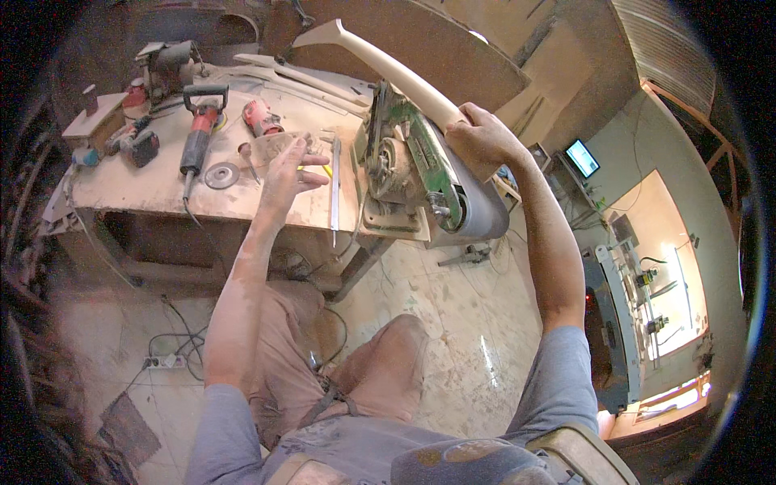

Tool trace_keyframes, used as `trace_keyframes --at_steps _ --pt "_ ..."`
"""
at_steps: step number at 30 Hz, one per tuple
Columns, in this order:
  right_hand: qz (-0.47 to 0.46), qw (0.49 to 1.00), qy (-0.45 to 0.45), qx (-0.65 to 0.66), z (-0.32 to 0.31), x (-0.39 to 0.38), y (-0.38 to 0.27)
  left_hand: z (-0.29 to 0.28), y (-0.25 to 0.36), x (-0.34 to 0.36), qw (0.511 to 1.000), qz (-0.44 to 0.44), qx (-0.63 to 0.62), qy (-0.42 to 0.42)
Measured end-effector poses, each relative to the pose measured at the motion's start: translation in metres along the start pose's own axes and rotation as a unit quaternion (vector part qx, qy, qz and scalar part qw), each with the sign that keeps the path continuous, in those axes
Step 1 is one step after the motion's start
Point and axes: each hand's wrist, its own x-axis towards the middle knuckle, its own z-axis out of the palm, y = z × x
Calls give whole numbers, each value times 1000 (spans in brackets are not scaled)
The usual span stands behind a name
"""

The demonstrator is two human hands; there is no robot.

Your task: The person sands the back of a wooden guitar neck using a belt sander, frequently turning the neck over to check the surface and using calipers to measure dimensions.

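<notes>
- The fingers of the right hand (pixel 485 139) wrap round the near end of a curved pale wooden piece (pixel 396 75), probably there so its long, flared part can swing free.
- The left hand's (pixel 283 182) fingers are spread and hold nothing, over the near part of the tabletop (pixel 153 182).
- The wood slants from far left to the right hand, alongside and over the green belt sander (pixel 428 153); whether it touches the belt I cannot tell.
- The sander sits at the tabletop's right end, its belt roller past the near edge, presumably so long work can overhang.
- A metal measuring tool (pixel 335 190) juts over the near edge, just left of the sander.
- On the left, a corded grinder (pixel 198 133) and a loose disc (pixel 220 175) limit sideways room; more lies to the right, above the floor (pixel 461 299).
</notes>
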Motion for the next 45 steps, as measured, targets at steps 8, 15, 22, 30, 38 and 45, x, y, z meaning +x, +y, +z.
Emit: trace_keyframes --at_steps 8,15,22,30,38,45 --pt "-8 999 -44 -6 3 7 12 7 -16 -2 1000 9 -29 4" --pt "-15 997 -69 -4 4 19 18 7 -24 -14 998 2 -64 -15" --pt "3 998 -53 -34 6 22 27 6 -21 -21 999 -4 -45 -18" --pt "23 996 -64 -56 3 17 24 7 -23 -25 998 -25 -53 -16" --pt "-3 997 -79 -17 1 11 24 4 -28 -28 999 -33 -42 -9" --pt "-27 995 -91 23 3 11 25 5 -31 -32 998 -53 -30 -10"
